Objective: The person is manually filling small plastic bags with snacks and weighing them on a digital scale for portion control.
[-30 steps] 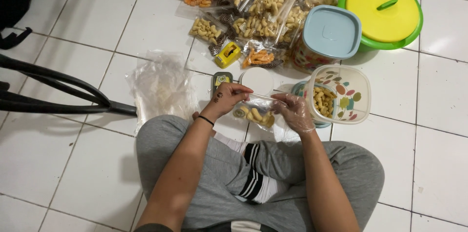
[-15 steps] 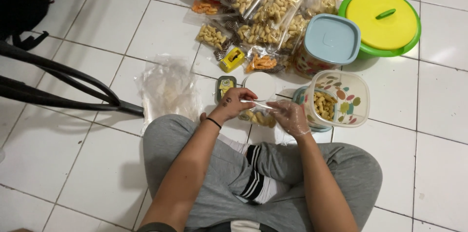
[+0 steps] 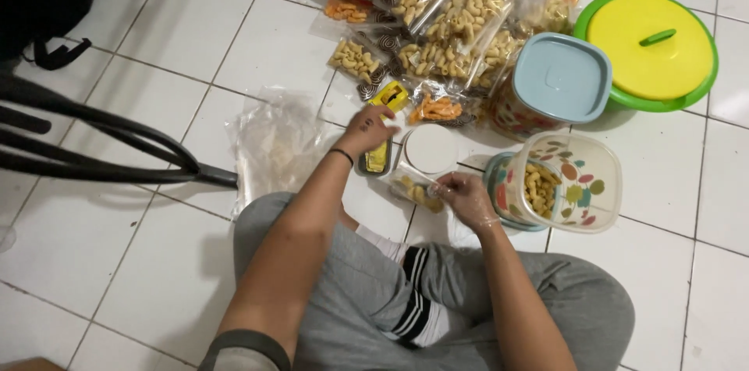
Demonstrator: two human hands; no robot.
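Note:
I sit cross-legged on a white tiled floor. My right hand (image 3: 466,198), in a thin clear glove, holds the top of a small clear bag of yellow snacks (image 3: 413,190) in front of my knees. My left hand (image 3: 367,129), with a dark band at the wrist, reaches forward; its fingers touch a small yellow box (image 3: 389,95), above a small dark tray (image 3: 376,159). A white round lid (image 3: 431,148) lies between my hands. A tilted clear tub with coloured spots (image 3: 573,181), partly filled with yellow snacks, lies right of my right hand.
Several filled snack bags (image 3: 452,24) are piled ahead. A square jar with a pale blue lid (image 3: 558,81) and a green bowl with a yellow lid (image 3: 651,45) stand at the right. Empty clear bags (image 3: 273,145) lie left. Black chair legs (image 3: 101,149) cross the left side.
My left hand let go of the small bag and moved forward to the yellow box. My right hand still holds the bag. The view shifted a little.

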